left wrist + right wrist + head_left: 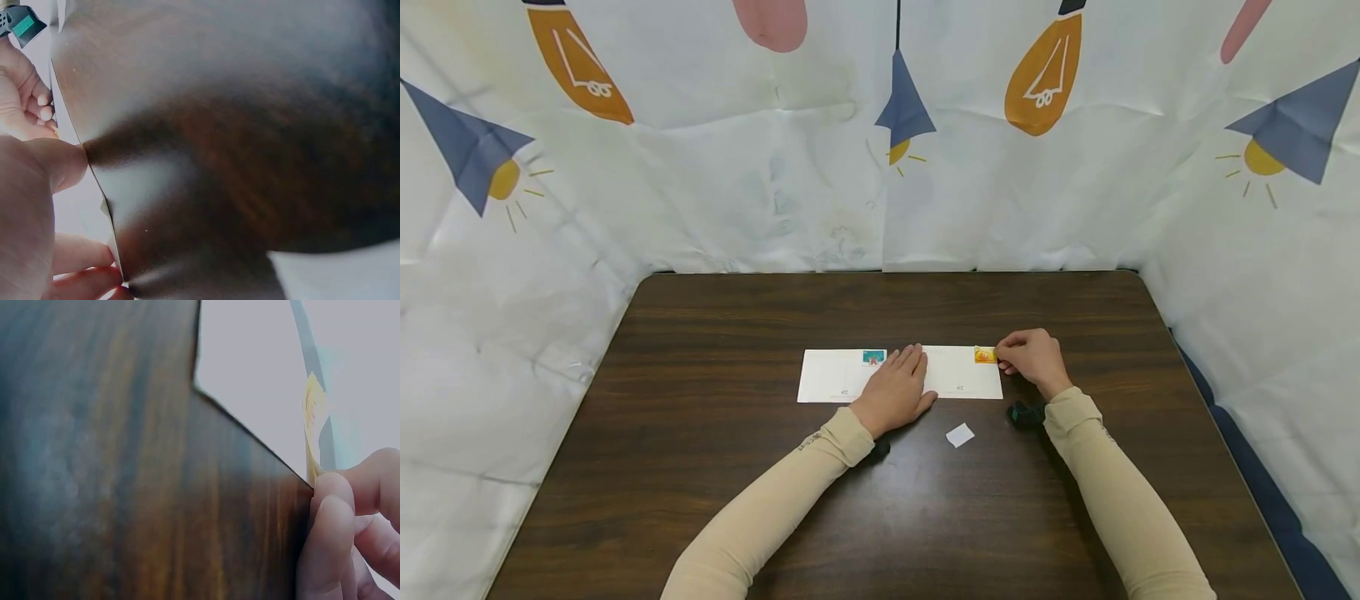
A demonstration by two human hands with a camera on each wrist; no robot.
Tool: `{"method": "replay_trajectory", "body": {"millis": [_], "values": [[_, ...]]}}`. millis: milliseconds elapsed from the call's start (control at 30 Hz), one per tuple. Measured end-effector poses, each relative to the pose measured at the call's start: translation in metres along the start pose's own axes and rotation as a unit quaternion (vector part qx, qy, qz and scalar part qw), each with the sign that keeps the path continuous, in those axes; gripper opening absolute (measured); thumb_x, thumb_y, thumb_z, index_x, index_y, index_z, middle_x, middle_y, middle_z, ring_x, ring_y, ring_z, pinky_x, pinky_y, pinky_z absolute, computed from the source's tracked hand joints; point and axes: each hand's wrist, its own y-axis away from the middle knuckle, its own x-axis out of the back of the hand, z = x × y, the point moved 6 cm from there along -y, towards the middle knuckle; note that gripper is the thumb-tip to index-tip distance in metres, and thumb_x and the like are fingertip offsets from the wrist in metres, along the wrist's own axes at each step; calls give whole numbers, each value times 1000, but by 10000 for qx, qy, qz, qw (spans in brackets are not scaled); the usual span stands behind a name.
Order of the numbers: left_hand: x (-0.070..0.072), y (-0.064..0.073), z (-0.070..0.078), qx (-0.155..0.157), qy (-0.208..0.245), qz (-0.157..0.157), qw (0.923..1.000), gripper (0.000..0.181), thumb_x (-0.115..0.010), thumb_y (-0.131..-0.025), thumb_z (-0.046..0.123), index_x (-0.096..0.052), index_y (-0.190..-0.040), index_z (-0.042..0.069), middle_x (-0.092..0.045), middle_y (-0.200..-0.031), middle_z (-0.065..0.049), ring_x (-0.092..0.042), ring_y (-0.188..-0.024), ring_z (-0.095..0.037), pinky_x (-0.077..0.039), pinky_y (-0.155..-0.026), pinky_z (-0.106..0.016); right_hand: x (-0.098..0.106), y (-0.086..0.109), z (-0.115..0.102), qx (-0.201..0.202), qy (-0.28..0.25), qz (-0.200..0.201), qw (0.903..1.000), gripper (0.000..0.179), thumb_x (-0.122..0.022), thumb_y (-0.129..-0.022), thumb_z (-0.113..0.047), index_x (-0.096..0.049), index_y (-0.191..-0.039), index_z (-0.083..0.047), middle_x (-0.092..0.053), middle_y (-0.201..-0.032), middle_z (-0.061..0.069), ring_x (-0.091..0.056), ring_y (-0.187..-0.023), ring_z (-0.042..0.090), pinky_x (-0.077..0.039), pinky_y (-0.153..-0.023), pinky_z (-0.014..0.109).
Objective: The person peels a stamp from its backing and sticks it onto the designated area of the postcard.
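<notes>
Two white envelopes lie side by side on the dark wooden table. The left envelope (827,377) bears a teal stamp (873,357) at its upper right corner. My left hand (898,387) lies flat across the place where they meet, fingers straight, pressing on the right envelope (958,379) and hiding part of both. At that envelope's upper right corner, my right hand (1033,358) pinches the edge of a yellow stamp (985,355) between thumb and fingertips. In the right wrist view the stamp (314,412) curves up from the envelope's corner.
A small white piece of paper (960,434) lies on the table (917,517) in front of the right envelope. White curtains (700,192) printed with lamps and bulbs hang behind the table and at both sides.
</notes>
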Motion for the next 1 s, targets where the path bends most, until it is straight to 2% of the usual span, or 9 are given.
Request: {"method": "replay_trajectory", "body": {"millis": [367,633,800,900,1000], "values": [[2,-1,0,8,-30,-36,10000,67,-56,-105,44,-49,-150,-5,-49,-159,-22,-48,-150,-32,-39,-125,-44,1,1,-6,158,81,-12,9998,20,-72,-94,-17,-77,-100,2,-76,-80,9,-68,-60,10,-61,-61,25],[0,-1,1,2,-23,-69,10000,67,-54,-106,45,-48,-150,-5,-48,-159,-22,-47,-151,-31,-38,-126,-44,5,2,-5,101,179,-7,9998,22,-77,-92,-19,-77,-100,2,-77,-78,7,-69,-60,9,-61,-61,25],[-1,0,1,-1,-51,-38,10000,67,-55,-106,45,-49,-150,-5,-49,-159,-22,-48,-150,-32,-39,-125,-44,6,3,-2,36,160,-59,9998,26,-72,-96,-23,-77,-106,0,-77,-86,9,-70,-64,10,-61,-64,24],[0,1,1,-15,-46,-17,10000,67,-54,-106,45,-49,-150,-5,-49,-159,-22,-48,-150,-32,-39,-125,-45,9,5,-5,271,374,125,9989,28,-67,-100,-27,-77,-109,-3,-78,-93,13,-72,-70,14,-60,-66,26],[1,2,1,-13,-36,20,10000,67,-55,-106,45,-49,-150,-6,-49,-158,-22,-48,-150,-32,-39,-125,-45,12,10,-11,742,750,395,9936,29,-62,-102,-30,-78,-112,-7,-79,-103,16,-73,-84,23,-59,-73,35]]}}
